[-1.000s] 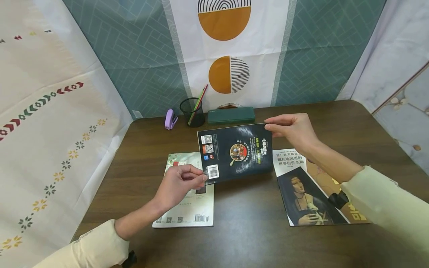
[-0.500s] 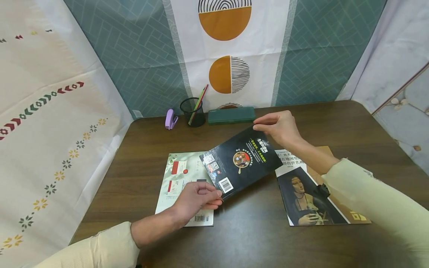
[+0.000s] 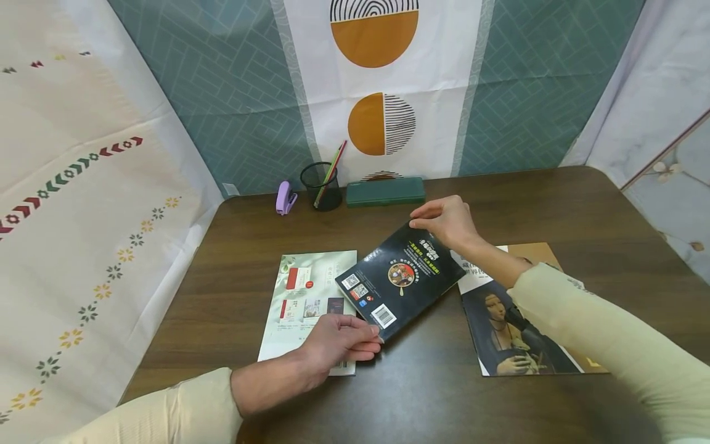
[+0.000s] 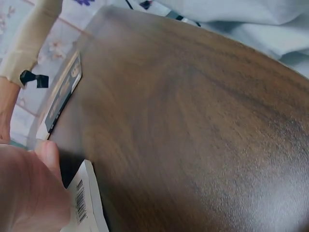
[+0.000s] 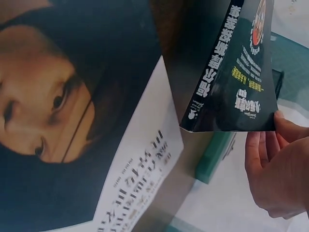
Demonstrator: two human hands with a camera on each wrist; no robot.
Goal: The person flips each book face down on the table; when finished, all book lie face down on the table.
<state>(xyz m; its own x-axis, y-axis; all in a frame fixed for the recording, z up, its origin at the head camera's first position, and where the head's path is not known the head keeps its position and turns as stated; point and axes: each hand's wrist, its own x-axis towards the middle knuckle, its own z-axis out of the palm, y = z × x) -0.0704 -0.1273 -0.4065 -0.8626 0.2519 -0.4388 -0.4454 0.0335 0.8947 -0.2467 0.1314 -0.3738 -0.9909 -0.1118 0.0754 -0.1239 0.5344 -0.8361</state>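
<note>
A black paperback book (image 3: 399,279) with a barcode on its back cover is held slanted just above the brown table (image 3: 421,394), between two other books. My left hand (image 3: 339,343) pinches its near corner by the barcode (image 4: 79,205). My right hand (image 3: 444,221) pinches the far corner (image 5: 268,123). The book's spine (image 5: 219,63) shows in the right wrist view. A pale green book (image 3: 307,296) lies flat under my left hand. A portrait-cover book (image 3: 516,320) lies flat under my right forearm, its painted face (image 5: 53,101) filling the right wrist view.
Along the back edge stand a purple stapler (image 3: 285,197), a black mesh pen cup (image 3: 322,185) with pencils and a dark green pencil case (image 3: 385,190). Patterned cloth walls surround the table.
The black book has dropped lower and turned, its barcode corner swinging toward me. My left hand moved nearer and right; my right hand moved left and down.
</note>
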